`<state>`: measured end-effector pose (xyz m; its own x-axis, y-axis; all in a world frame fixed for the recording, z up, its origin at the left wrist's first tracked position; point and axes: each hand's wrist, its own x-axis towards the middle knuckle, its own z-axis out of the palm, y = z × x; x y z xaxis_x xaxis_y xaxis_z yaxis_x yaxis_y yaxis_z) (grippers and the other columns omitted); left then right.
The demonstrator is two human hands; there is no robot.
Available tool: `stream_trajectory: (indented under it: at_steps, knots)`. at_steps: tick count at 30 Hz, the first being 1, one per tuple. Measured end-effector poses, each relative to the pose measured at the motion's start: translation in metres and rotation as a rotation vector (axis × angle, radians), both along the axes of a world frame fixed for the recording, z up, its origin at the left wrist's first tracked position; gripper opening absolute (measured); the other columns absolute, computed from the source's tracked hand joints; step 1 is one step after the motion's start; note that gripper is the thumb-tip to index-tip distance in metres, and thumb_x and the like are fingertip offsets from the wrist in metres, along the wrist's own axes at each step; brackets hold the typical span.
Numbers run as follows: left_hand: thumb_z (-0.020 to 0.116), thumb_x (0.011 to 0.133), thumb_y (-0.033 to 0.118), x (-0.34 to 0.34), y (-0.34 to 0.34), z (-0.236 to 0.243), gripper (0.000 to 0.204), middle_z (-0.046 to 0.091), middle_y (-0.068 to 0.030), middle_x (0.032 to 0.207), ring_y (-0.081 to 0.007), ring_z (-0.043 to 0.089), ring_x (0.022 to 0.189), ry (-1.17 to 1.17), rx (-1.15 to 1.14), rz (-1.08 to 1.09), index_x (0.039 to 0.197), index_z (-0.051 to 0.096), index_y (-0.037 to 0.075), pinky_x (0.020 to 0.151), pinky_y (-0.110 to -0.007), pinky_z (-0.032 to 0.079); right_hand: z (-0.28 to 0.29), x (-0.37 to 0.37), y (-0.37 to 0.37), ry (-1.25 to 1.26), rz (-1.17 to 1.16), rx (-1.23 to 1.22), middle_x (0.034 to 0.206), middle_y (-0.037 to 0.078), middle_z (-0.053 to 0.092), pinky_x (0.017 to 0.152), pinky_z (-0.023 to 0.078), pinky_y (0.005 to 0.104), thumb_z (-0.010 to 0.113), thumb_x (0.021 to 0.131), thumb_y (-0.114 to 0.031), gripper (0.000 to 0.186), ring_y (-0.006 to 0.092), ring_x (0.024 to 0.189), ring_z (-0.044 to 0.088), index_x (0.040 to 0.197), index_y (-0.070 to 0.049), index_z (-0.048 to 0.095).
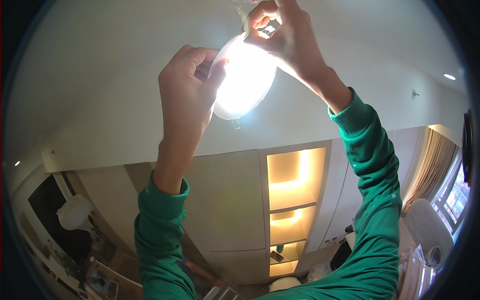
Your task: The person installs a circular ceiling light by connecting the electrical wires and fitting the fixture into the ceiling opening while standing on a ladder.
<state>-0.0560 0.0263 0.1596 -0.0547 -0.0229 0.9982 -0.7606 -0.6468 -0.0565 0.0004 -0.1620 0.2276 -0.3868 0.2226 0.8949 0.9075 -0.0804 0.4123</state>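
A lit round downlight point(245, 82) hangs tilted just under the white ceiling, its face glaring white. My left hand point(187, 80) grips its left rim between thumb and fingers. Up at the lamp's top edge, my right hand point(292, 40) is closed with thumb and fingers pinched by a small metal clip point(269, 30); glare and the fingers partly hide what they hold there. A pale cable point(243, 17) runs up from behind the lamp. Another small clip point(236, 123) sticks out below its lower rim.
Tall pale cabinets point(225, 200) stand below, beside a lit shelf niche point(295, 175) with a phone point(276, 256) on one shelf. A small ceiling fitting point(415, 94) and a lit spotlight point(449, 76) are at right. A curtain point(432, 165) hangs by the window point(456, 195).
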Motion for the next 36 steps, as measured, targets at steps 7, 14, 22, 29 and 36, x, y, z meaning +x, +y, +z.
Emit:
stream_trajectory:
  at_steps: [7, 14, 22, 29, 36]
  knots:
    - [0.074, 0.087, 0.006, -0.004, 0.010, -0.002, 0.009, 0.061, -0.0027, 0.078, -0.0106, 0.057, 0.066, 0.022, -0.021, -0.015, 0.092, 0.073, -0.002, 0.061, -0.025, 0.047, 0.004, -0.009, -0.007, 0.050, -0.117, -0.088, 0.103, 0.012, 0.072, 0.089, 0.057, 0.0349, 0.073, 0.087, 0.001, 0.038, 0.0197, 0.097, 0.071, 0.119, -0.002, 0.053]
    - [0.074, 0.088, 0.004, -0.005, 0.000, -0.005, 0.007, 0.062, -0.0028, 0.080, -0.0110, 0.058, 0.067, 0.012, 0.017, -0.089, 0.093, 0.073, -0.001, 0.062, -0.026, 0.048, -0.001, 0.027, -0.010, -0.010, 0.219, -0.157, 0.106, 0.016, 0.072, 0.096, 0.057, 0.0384, 0.061, 0.088, 0.005, 0.037, 0.0227, 0.102, 0.071, 0.124, 0.000, 0.054]
    - [0.075, 0.089, 0.008, -0.002, 0.017, -0.004, 0.010, 0.064, -0.0032, 0.081, -0.0109, 0.059, 0.066, -0.061, 0.023, 0.033, 0.093, 0.073, -0.001, 0.062, -0.026, 0.049, -0.011, 0.016, 0.003, -0.224, 0.003, 0.027, 0.107, 0.012, 0.069, 0.088, 0.057, 0.0333, 0.080, 0.080, 0.001, 0.048, 0.0193, 0.101, 0.070, 0.123, -0.002, 0.057]
    - [0.076, 0.089, 0.011, 0.001, 0.016, -0.004, 0.012, 0.064, -0.0031, 0.080, -0.0102, 0.058, 0.066, -0.046, 0.002, 0.011, 0.093, 0.074, 0.000, 0.062, -0.025, 0.048, -0.008, 0.033, 0.014, -0.248, 0.060, 0.190, 0.103, 0.011, 0.068, 0.073, 0.060, 0.0299, 0.077, 0.086, 0.002, 0.037, 0.0197, 0.088, 0.074, 0.118, -0.004, 0.059]
    - [0.076, 0.090, 0.011, 0.001, 0.023, -0.009, 0.012, 0.064, -0.0023, 0.081, -0.0101, 0.057, 0.066, -0.046, -0.051, -0.003, 0.093, 0.074, 0.000, 0.061, -0.024, 0.047, -0.024, 0.043, 0.015, -0.203, 0.139, 0.434, 0.107, 0.014, 0.071, 0.073, 0.060, 0.0286, 0.071, 0.088, 0.007, 0.034, 0.0186, 0.085, 0.074, 0.117, 0.000, 0.053]
